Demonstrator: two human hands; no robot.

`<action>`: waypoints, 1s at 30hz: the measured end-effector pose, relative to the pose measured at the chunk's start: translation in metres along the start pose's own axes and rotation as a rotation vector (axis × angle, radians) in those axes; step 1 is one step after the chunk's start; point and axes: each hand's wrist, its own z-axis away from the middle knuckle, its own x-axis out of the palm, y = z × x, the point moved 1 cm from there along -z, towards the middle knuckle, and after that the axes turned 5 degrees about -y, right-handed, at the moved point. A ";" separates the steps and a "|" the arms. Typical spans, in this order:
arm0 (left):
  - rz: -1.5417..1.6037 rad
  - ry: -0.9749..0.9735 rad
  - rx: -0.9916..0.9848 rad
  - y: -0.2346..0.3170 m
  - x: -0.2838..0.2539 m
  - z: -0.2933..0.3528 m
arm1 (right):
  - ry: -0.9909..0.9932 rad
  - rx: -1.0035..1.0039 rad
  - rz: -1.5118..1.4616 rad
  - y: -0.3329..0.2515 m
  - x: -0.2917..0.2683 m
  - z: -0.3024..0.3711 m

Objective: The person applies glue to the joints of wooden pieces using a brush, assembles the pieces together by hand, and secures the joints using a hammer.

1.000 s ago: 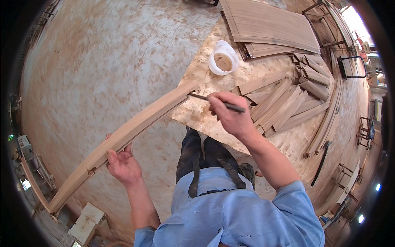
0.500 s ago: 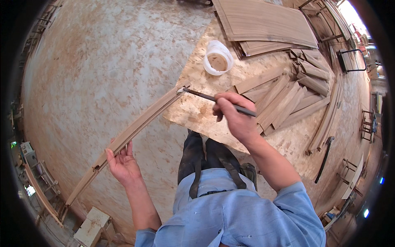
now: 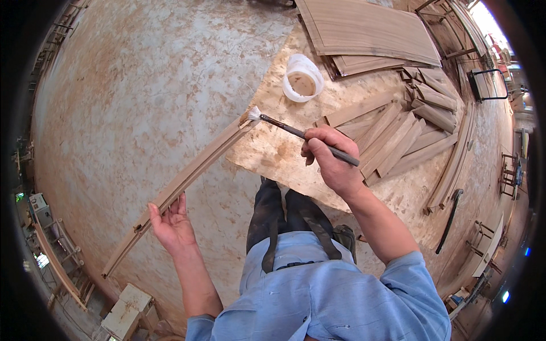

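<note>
My left hand [image 3: 173, 226] grips a long grooved wooden strip [image 3: 190, 170] from below, about a third of the way up from its near end. The strip slants from lower left up to the right, and its far end lies over the edge of the work board. In my right hand [image 3: 334, 159] is a dark-handled brush [image 3: 296, 132], held between thumb and fingers. White bristles [image 3: 253, 113] touch the strip's far end. Beyond the brush, a white plastic tub [image 3: 302, 85] with some brownish stuff inside stands on the board.
The stained board [image 3: 276, 156] carries a heap of short wooden pieces [image 3: 392, 136] on the right and flat wooden panels [image 3: 369, 34] at the back. Longer strips [image 3: 455, 165] lie along its right side, near a black bar [image 3: 449, 221]. A pale box [image 3: 129, 310] stands lower left.
The wooden strip has shifted slightly up and to the right. My right hand has moved a little right, and the brush's white bristles now show spread at the strip's end.
</note>
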 end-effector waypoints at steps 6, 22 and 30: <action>0.009 0.036 -0.032 0.000 -0.002 0.001 | 0.220 0.181 -0.363 0.005 -0.011 -0.001; -0.017 0.071 -0.120 0.003 -0.013 0.001 | 0.160 0.264 -0.637 0.010 -0.016 -0.025; 0.029 0.117 -0.118 0.006 -0.021 -0.004 | 0.169 0.235 -0.234 0.003 -0.006 -0.006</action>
